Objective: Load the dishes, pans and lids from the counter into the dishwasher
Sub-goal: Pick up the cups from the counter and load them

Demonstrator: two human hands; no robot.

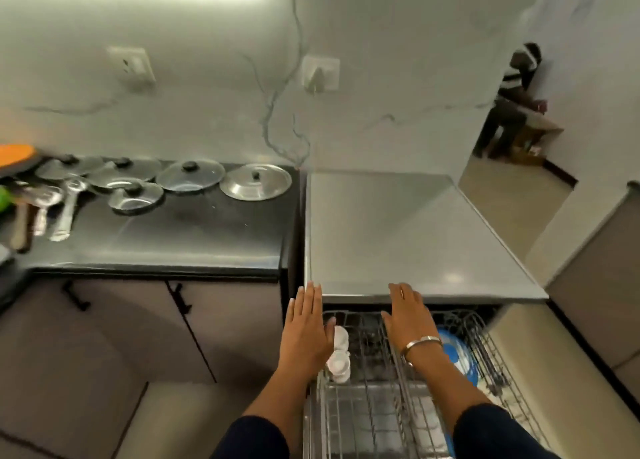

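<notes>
Lids [188, 178]: five on the dark table [194, 240], well left of the dishwasher; metal and glass, likely light, stiff and slippery, the glass breakable; best taken by the black top knobs
Ladles [65, 209]: beside the lids at the far left
Rack [374, 410]: pulled out; holds white cups [339, 351] at its left edge and a blue plate [457, 354] on the right
Left hand [308, 330], right hand [408, 316]: both flat, fingers straight, empty, above the rack

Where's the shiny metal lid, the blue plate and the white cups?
Metal lid [255, 182], head view, on its steel dome beside the knob.
Blue plate [457, 354], head view, on its blue face in the rack.
White cups [338, 361], head view, on the nearer cup's side.
</notes>
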